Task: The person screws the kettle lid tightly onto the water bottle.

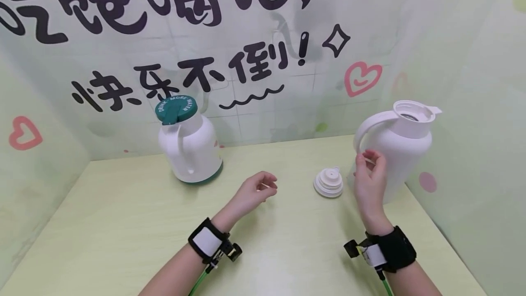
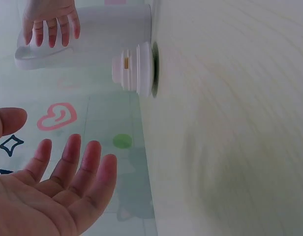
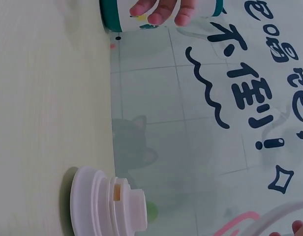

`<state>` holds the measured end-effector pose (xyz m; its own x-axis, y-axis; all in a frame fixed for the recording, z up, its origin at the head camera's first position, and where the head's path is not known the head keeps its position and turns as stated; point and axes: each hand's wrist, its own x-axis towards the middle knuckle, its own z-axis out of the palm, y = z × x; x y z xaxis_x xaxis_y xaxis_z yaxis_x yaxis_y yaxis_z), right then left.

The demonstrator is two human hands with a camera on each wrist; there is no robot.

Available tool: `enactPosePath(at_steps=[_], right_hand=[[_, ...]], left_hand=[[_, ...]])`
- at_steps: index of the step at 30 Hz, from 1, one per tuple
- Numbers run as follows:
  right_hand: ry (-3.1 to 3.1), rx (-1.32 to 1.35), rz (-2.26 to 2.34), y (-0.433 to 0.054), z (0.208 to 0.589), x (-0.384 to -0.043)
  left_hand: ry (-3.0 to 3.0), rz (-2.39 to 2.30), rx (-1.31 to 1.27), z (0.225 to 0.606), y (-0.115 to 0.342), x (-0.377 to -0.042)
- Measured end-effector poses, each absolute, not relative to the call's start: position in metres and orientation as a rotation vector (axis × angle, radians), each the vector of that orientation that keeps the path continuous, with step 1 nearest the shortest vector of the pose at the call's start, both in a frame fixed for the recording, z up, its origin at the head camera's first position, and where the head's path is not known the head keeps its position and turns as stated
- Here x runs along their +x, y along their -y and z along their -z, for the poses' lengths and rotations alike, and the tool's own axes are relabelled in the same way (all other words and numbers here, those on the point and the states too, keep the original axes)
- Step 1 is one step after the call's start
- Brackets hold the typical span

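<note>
Right hand, fingers loose, partly hides the white jug at the table's right; contents inside its mouth can't be made out! Left hand hovers, fingers apart, left of the stopper.

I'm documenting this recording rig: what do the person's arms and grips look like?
No gloves or sleeves show on the left grip or right grip. The left strap and right strap are black with white panels; each wrist carries a small black camera and green cable.
</note>
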<state>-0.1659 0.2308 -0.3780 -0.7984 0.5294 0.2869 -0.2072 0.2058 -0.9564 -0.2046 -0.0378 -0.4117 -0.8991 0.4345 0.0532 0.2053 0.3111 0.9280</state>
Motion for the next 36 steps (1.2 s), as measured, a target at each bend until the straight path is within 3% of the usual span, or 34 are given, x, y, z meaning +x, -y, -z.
enactPosePath(at_steps=[22, 36], right_hand=[[1.881, -0.334, -1.502, -0.253, 0.369, -0.154], [1.730, -0.593, -1.567, -0.284, 0.372, -0.137]], left_hand=[[-2.318, -1.653, 0.825, 0.343, -0.063, -0.242], [-2.102, -1.729, 0.801, 0.325, -0.110, -0.261]])
